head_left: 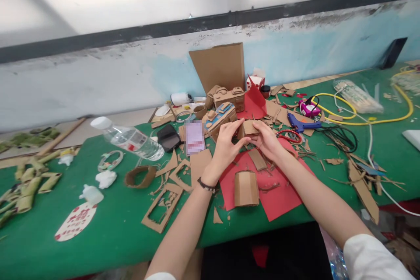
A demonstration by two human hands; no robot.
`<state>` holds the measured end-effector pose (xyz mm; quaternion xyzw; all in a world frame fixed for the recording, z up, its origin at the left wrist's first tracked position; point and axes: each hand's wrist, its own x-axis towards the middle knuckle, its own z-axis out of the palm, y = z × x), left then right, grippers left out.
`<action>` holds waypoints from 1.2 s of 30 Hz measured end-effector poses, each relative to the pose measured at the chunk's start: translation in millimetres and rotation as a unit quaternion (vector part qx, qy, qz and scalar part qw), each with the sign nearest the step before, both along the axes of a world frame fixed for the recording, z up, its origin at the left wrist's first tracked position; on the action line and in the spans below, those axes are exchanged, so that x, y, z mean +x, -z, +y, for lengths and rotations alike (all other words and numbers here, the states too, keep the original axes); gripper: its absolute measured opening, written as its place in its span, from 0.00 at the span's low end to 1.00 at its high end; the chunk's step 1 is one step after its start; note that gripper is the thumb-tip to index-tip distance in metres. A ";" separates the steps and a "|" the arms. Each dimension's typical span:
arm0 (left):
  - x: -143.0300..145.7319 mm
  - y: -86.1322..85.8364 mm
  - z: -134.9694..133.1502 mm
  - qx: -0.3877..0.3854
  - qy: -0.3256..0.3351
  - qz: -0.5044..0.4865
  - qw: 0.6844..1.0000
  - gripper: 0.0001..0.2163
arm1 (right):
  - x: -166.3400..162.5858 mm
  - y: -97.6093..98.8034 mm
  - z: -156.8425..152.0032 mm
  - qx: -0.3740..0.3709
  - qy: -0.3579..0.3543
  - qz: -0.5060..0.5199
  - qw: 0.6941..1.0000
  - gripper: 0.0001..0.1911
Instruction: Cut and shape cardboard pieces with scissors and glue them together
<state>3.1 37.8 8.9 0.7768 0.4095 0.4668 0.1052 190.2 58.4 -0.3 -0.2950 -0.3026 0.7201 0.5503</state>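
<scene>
Both my hands are raised over the red paper (282,197), around a small piece of cardboard (250,127). My right hand (265,140) grips its right side, fingers folded on it. With thumb and fingers curved, my left hand (229,140) reaches the piece's left edge; how firmly it presses is hard to see. Nearer to me, a curved cardboard tube (246,189) stands on the red paper. A flat cardboard strip (257,159) lies just below my hands. Behind them sit a cardboard camera model (229,98) and another model with blue parts (220,116).
At right lie a blue glue gun (302,123), red-handled scissors (290,136), a purple plug block (309,108) and a yellow cord (370,120). A water bottle (131,140) leans at left, near a phone (168,137) and cardboard frames (162,208). Scraps cover the green table (114,249).
</scene>
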 end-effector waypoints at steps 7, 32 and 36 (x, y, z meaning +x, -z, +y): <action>-3.4 4.7 1.0 0.084 -0.060 0.036 0.994 0.30 | -4.3 -5.1 -7.0 0.025 -0.019 0.000 1.000 0.21; -12.0 8.9 -6.0 -0.046 0.022 -0.027 0.998 0.23 | -4.3 -1.0 -11.0 0.091 0.074 -0.170 0.978 0.23; -13.4 10.5 -5.2 -0.045 0.036 -0.018 0.998 0.23 | -1.9 5.9 -8.7 0.128 0.098 -0.230 0.960 0.19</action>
